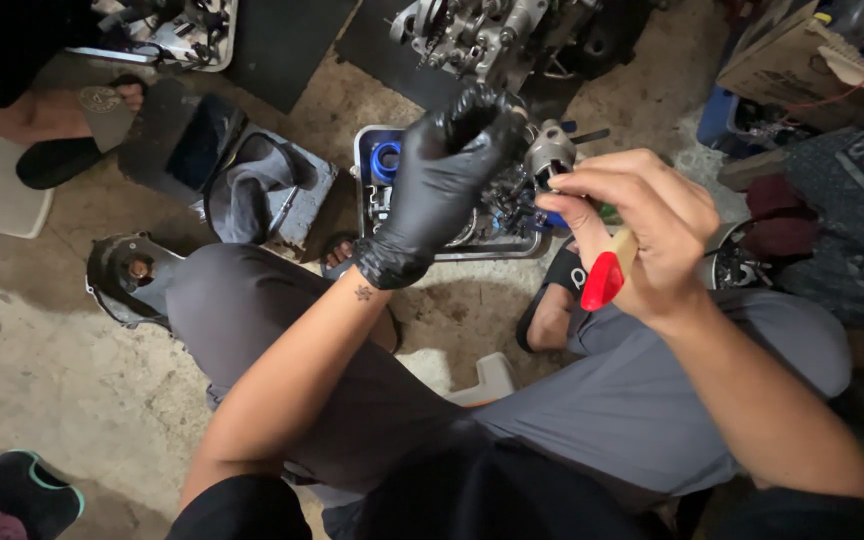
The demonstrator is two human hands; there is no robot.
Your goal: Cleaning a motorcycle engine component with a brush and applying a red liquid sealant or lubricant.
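My left hand (442, 185), in a black glove, grips a small round metal engine part (550, 150) and holds it up over a tray. My bare right hand (637, 230) holds a brush with a pale wooden handle and a red end (607, 275). Its fingertips press against the metal part, and the bristles are hidden behind my fingers. I sit low with both knees spread, grey trousers below my arms.
A metal tray (367, 150) of small parts with a blue ring lies on the concrete floor. Behind it stands a stripped engine (482, 40). An engine cover (127, 275) lies at left. Another person's sandalled foot (102, 105) is upper left. Boxes and cloth pile up at right.
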